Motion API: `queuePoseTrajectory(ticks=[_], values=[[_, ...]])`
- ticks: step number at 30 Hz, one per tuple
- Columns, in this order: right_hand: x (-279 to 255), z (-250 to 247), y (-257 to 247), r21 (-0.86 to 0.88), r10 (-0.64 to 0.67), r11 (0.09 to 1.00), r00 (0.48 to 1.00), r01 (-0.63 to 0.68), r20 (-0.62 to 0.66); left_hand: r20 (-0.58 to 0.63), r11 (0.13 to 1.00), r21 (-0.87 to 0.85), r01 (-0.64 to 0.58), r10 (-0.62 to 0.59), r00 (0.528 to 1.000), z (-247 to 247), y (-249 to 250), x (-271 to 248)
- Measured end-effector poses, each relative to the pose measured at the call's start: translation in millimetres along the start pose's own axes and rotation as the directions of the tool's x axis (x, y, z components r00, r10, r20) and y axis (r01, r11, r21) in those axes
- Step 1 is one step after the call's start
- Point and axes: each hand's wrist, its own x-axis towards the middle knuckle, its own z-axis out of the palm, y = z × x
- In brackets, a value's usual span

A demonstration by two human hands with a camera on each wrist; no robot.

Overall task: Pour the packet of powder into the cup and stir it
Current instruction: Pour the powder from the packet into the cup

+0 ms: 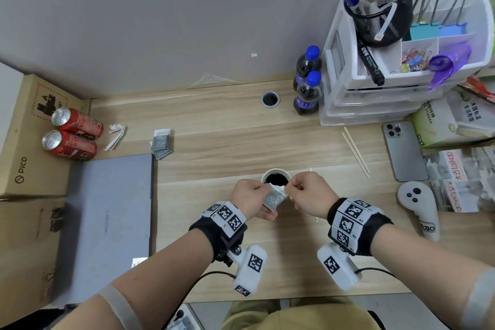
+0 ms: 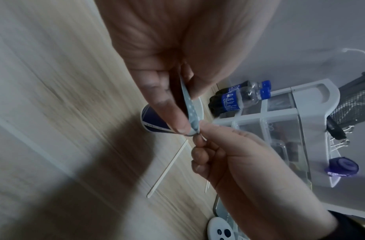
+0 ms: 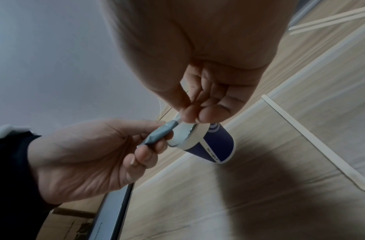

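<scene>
A white paper cup [image 1: 276, 177] with a dark blue wrap [image 3: 210, 142] stands on the wooden desk, with dark liquid inside. Just above its near rim I hold a small grey dotted powder packet [image 1: 273, 197]. My left hand [image 1: 257, 193] grips the packet's body [image 3: 159, 134] between thumb and fingers. My right hand [image 1: 296, 190] pinches the packet's top edge [image 2: 195, 129] between thumb and forefinger. Whether the packet is torn open cannot be told. A flat wooden stir stick [image 3: 313, 139] lies on the desk to the right of the cup, under my right hand.
A shut grey laptop [image 1: 107, 211] lies left, with spare packets [image 1: 160, 142] and two red cans [image 1: 72, 131] beyond it. Two dark bottles [image 1: 308, 88] and a white organiser [image 1: 401, 61] stand at the back right. Two more sticks [image 1: 356, 153], a phone [image 1: 404, 150] and a white controller [image 1: 420, 209] lie right.
</scene>
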Motion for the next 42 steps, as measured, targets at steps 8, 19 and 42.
queuePoseTrajectory(ticks=[8, 19, 42], values=[[0.9, 2.0, -1.3, -0.007, 0.042, 0.999, 0.998, -0.042, -0.052, 0.027, 0.994, -0.052, 0.100, -0.099, 0.995, 0.1, 5.1, -1.3], [4.5, -0.4, 1.7, 0.107, 0.066, 0.992, 0.997, -0.061, -0.040, 0.085, 0.946, -0.223, 0.233, -0.220, 0.972, -1.4, 9.1, -1.7], [6.6, -4.4, -3.1, 0.359, 0.143, 0.926, 0.988, -0.115, -0.052, 0.143, 0.900, -0.092, 0.427, -0.412, 0.900, -6.3, 17.1, 3.8]])
